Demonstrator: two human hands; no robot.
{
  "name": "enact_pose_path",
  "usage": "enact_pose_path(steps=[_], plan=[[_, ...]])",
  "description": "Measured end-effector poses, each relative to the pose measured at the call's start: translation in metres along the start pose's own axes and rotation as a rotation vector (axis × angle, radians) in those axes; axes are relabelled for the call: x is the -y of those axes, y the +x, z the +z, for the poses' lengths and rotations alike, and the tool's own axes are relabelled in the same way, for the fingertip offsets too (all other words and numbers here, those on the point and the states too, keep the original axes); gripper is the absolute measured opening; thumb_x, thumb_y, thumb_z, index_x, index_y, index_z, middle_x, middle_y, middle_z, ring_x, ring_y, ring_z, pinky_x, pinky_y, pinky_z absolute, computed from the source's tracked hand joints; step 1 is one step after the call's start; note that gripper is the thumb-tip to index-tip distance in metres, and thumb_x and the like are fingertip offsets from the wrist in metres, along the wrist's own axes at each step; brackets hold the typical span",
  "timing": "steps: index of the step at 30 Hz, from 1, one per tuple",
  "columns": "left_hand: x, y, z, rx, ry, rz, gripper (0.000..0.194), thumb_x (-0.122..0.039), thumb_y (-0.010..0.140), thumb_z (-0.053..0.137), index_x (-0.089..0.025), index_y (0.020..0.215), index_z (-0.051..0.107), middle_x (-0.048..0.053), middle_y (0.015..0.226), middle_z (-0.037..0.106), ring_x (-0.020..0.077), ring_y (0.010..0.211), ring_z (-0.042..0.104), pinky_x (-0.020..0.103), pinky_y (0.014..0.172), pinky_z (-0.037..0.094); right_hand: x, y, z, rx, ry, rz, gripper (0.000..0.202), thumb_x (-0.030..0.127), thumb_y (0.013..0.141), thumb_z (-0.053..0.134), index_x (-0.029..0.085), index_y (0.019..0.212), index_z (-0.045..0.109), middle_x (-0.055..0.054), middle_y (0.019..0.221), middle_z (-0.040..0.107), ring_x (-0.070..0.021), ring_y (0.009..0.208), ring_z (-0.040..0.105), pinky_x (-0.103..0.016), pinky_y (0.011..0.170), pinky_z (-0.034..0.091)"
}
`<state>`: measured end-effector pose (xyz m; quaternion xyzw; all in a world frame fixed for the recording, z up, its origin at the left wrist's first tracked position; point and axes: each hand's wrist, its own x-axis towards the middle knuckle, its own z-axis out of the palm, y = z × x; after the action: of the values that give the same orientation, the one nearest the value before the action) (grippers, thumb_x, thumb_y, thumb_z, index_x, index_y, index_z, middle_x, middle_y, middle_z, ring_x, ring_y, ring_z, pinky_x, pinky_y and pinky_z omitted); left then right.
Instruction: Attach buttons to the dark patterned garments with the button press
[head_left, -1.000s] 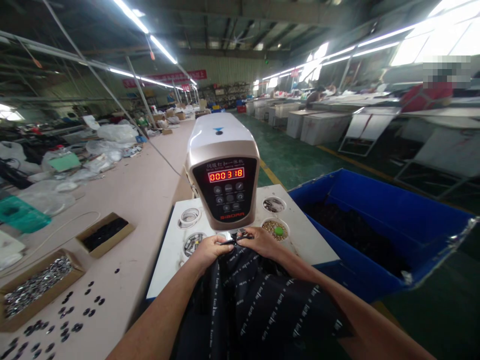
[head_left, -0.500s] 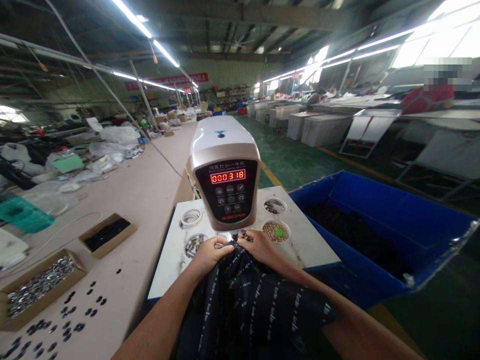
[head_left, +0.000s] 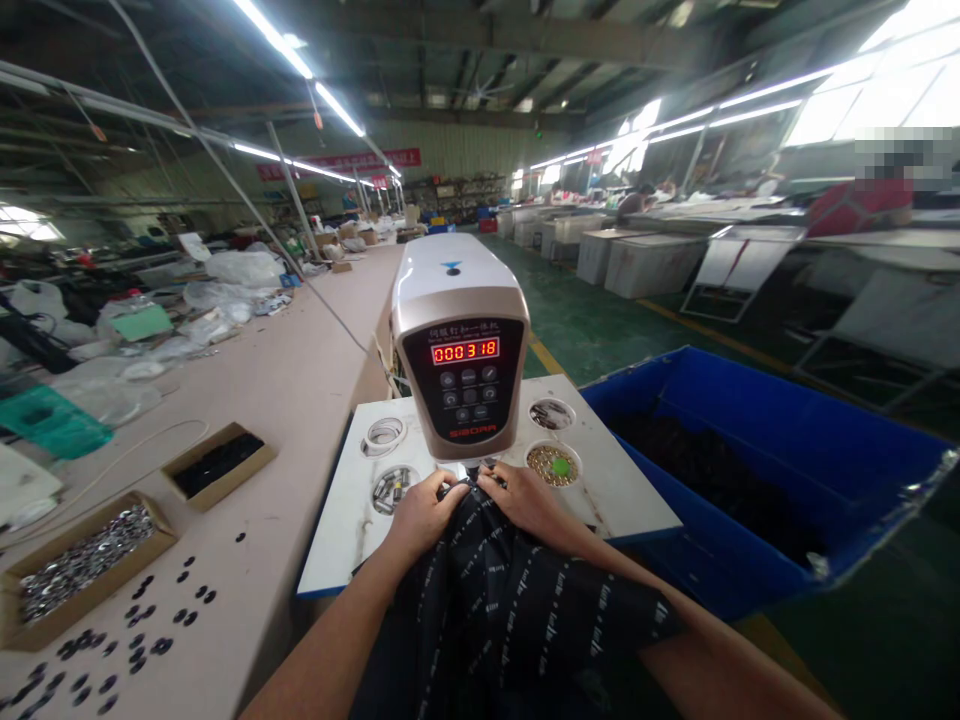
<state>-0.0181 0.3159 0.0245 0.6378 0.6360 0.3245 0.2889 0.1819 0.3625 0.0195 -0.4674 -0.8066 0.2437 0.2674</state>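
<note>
A dark fabric piece (head_left: 525, 610) with rows of white lettering hangs toward me from under the head of a button-fastening machine (head_left: 461, 350). My left hand (head_left: 429, 510) pinches its upper edge from the left, and my right hand (head_left: 517, 492) pinches it from the right, close together below the machine's head. The red display reads 000318. Fingers and cloth hide the exact spot under the machine. Beside the hands, the white machine table (head_left: 337, 520) has round wells, one with metal parts (head_left: 394, 490), another with gold-coloured pieces (head_left: 551, 465) and a green disc.
On the left, a long table (head_left: 300, 400) carries a carton of silvery parts (head_left: 82, 565), a carton of black pieces (head_left: 217, 465) and scattered black discs (head_left: 161, 646). A blue bin (head_left: 847, 450) with dark cloth stands at right. Farther right is a person in red (head_left: 859, 208).
My left hand has shifted slightly at the cloth edge, its fingers more curled in. The fabric's folds have spread a little. The whole view has moved slightly; the display is unchanged.
</note>
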Motion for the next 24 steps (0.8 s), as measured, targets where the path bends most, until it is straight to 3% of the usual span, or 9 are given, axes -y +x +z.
enact_pose_path(steps=[13, 24], plan=[[0.003, -0.001, 0.01, -0.085, -0.011, -0.005, 0.022, -0.042, 0.086, 0.06, -0.026, 0.097, 0.069, 0.0, 0.092, 0.073, 0.0213, 0.087, 0.065, 0.031, 0.081, 0.044, -0.001, 0.0, 0.003, -0.027, -0.025, 0.02, 0.026, 0.038, 0.096, 0.055, 0.023, 0.101, 0.075, -0.006, 0.095, 0.078, -0.0236, 0.089, 0.072, -0.028, 0.076, 0.043], [0.001, -0.007, 0.014, -0.12, -0.058, 0.015, 0.026, -0.041, 0.089, 0.058, -0.029, 0.106, 0.073, 0.001, 0.112, 0.075, 0.023, 0.107, 0.067, 0.032, 0.096, 0.046, -0.001, 0.001, 0.004, -0.017, -0.062, 0.014, 0.027, 0.039, 0.097, 0.052, 0.023, 0.102, 0.073, -0.006, 0.097, 0.078, -0.024, 0.089, 0.072, -0.029, 0.077, 0.043]])
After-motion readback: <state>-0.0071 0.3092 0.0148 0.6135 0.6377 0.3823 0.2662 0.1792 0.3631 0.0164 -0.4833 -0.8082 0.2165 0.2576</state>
